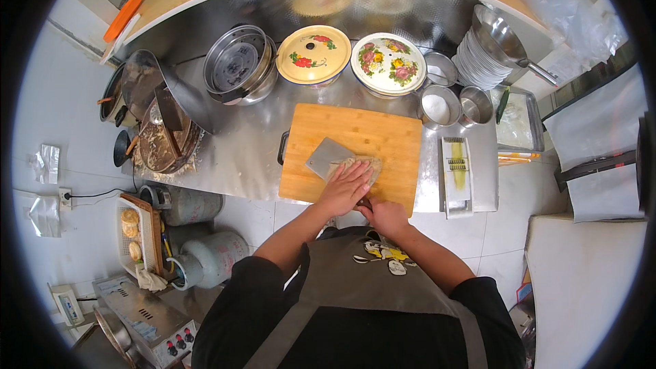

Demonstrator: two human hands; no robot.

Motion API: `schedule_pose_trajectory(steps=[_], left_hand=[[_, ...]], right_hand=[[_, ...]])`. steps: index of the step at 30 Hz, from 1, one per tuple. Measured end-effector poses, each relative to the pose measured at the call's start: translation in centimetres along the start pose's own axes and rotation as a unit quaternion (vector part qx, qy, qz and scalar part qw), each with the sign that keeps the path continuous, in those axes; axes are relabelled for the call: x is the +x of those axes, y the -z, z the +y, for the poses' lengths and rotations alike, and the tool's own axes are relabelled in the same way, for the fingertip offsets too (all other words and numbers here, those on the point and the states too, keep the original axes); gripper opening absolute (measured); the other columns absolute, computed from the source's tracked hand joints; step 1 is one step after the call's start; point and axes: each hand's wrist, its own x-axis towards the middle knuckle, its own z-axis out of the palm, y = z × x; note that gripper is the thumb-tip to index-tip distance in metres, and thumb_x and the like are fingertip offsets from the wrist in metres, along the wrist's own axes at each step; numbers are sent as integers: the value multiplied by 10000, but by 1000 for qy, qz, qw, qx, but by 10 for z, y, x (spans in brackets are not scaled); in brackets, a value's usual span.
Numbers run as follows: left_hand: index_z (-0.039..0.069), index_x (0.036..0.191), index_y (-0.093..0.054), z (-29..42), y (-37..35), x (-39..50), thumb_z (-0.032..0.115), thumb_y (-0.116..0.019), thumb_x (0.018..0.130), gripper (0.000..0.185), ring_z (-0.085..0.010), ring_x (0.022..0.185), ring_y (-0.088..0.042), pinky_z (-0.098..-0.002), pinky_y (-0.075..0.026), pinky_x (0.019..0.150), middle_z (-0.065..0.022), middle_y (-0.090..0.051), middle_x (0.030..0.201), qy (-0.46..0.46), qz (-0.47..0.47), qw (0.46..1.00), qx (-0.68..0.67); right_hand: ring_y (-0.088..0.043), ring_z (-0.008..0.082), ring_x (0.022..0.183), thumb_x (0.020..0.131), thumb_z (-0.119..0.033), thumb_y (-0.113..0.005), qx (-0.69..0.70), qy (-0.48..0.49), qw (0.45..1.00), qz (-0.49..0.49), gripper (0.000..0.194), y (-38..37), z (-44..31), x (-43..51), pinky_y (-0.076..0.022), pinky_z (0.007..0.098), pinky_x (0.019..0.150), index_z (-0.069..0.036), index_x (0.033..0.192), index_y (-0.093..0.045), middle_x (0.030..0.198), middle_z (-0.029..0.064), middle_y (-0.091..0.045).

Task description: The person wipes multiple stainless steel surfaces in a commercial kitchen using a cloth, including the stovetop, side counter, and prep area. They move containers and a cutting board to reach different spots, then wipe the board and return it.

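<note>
A wooden cutting board [353, 125] lies on the steel worktop in front of me. Flat over it is a broad cleaver blade [330, 155]. My left hand [346, 187] presses a beige cloth [376, 163] against the blade with its fingers spread over the fabric. The handle of the cleaver [363, 203] is in the grip of my right hand [387, 218], at the board's near edge. Cloth and left hand cover part of the blade.
Behind the board stand two lidded enamel basins [313, 56] [388, 64] and a steamer pot [236, 61]. On the right are steel canisters [438, 106], a stack of plates [479, 61] and a grater [457, 179]. At left, a second cleaver [168, 107] rests on a round block [164, 143]. Gas cylinders [215, 256] stand below.
</note>
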Motion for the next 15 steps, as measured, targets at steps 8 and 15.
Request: schedule_pose_trajectory(steps=[8,15], left_hand=[[112,1491,-415,2,28,-6,312,-387,1008,524,-233,1495,-245,-486,-140,1212,-102,-338,1585,77,77,991,-73],[82,1262,-638,5,-12,-68,-77,-509,835,473,-303,1360,-471,-441,-337,1145,-124,-552,1416,-145,122,970,-152]], right_hand=[[-681,380,693,946,-518,-556,0,-1,1000,-16,435,-2,5,4,-534,493,614,-94,1005,-637,759,165,-695],[-684,383,702,942,-534,-549,17,-27,999,-34,471,-6,1,2,-534,505,630,-74,967,-648,766,173,-698]])
